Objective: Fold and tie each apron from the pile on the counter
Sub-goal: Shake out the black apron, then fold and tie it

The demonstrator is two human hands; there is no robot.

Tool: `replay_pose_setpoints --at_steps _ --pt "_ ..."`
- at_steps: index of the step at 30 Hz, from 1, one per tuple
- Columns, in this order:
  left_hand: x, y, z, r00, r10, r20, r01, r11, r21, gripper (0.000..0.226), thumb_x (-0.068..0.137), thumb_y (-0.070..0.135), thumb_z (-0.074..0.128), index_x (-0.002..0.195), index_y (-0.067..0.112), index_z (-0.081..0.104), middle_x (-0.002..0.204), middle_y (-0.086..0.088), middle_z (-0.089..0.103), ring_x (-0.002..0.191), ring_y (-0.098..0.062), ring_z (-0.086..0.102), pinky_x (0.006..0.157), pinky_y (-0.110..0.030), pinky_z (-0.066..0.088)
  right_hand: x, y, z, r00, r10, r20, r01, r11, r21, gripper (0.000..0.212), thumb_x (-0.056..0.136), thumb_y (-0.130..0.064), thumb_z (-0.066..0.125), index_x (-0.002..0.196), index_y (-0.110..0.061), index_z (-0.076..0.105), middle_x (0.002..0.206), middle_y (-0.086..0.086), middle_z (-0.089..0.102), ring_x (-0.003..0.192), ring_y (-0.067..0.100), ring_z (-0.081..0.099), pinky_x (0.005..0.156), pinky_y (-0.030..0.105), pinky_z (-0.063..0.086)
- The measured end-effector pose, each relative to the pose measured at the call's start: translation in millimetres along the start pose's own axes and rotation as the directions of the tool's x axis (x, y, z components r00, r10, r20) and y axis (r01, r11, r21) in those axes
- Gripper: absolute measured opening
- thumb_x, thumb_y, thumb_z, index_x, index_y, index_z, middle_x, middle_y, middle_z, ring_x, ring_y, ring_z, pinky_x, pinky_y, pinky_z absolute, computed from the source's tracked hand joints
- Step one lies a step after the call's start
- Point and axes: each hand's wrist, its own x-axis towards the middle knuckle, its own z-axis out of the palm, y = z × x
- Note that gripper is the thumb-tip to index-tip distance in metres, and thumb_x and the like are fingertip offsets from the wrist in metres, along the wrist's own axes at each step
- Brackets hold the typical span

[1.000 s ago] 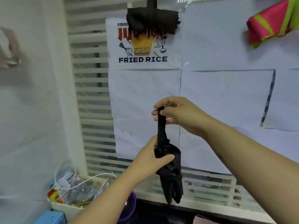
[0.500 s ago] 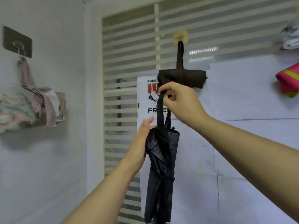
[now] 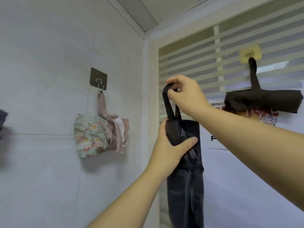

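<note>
Tiled wall (image 3: 49, 46) and blind (image 3: 189, 51) are standing behind. Left hand (image 3: 169, 145) is gripping the bundled apron (image 3: 185, 186) in mid-air; right hand (image 3: 187, 94) is pinching its strap (image 3: 167, 102). Cloth is probably handling soft and light, the strap offering the surest hold.

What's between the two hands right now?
Head view: only the black fabric strap loop spans it. The right hand pinches its top; the left hand grips the folded black apron bundle below.
</note>
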Motion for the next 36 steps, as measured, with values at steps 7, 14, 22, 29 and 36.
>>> replay_pose_setpoints --at_steps 7,14,22,29,36 --pt "-3 41 -103 0.999 0.05 0.014 -0.052 0.935 0.351 0.083 0.066 0.089 0.031 0.139 0.05 0.024 0.132 0.033 0.04 0.117 0.022 0.038 0.094 0.002 0.028 22 -29 76 0.999 0.038 0.006 -0.038 0.943 0.331 0.024 0.083 -0.008 0.057 0.087 -0.027 0.044 0.085 -0.003 0.064 0.086 0.024 0.066 0.086 0.046 0.052" --pt "-2 98 -168 0.946 0.059 -0.319 0.084 0.905 0.417 0.02 0.096 0.026 0.052 0.114 0.031 0.046 0.098 0.013 0.061 0.087 0.001 0.06 0.072 -0.018 0.049 24 -81 132 0.998 -0.053 0.026 0.036 0.89 0.454 0.027 0.08 -0.01 0.062 0.078 -0.026 0.041 0.084 -0.004 0.063 0.078 0.02 0.06 0.076 0.038 0.053" --pt "-8 155 -217 0.94 0.171 -0.294 0.162 0.535 0.829 0.017 0.091 0.015 0.051 0.103 0.026 0.05 0.077 0.002 0.062 0.075 -0.017 0.063 0.051 -0.024 0.038 21 -111 160 0.962 -0.14 0.236 0.034 0.914 0.404 0.023 0.085 -0.021 0.061 0.078 0.0 0.066 0.067 0.004 0.053 0.063 0.013 0.044 0.058 0.028 0.033" --pt "-3 213 -240 0.967 0.17 -0.19 0.199 -0.036 0.979 0.017 0.089 0.023 0.059 0.076 0.036 0.061 0.067 0.008 0.055 0.06 -0.014 0.05 0.055 -0.026 0.037 42 -152 170 0.949 -0.214 0.233 0.101 0.902 0.42 0.018 0.085 -0.015 0.054 0.085 -0.001 0.066 0.097 0.023 0.067 0.101 0.038 0.062 0.082 0.047 0.052" --pt "-12 271 -265 0.947 0.215 -0.238 0.229 0.065 0.971 0.012 0.09 0.025 0.06 0.085 0.029 0.07 0.077 0.001 0.065 0.062 -0.014 0.053 0.048 -0.022 0.037 69 -214 173 0.929 -0.312 0.198 0.173 0.84 0.515 0.018 0.088 -0.012 0.049 0.08 -0.007 0.064 0.088 0.011 0.069 0.095 0.03 0.065 0.084 0.051 0.053"
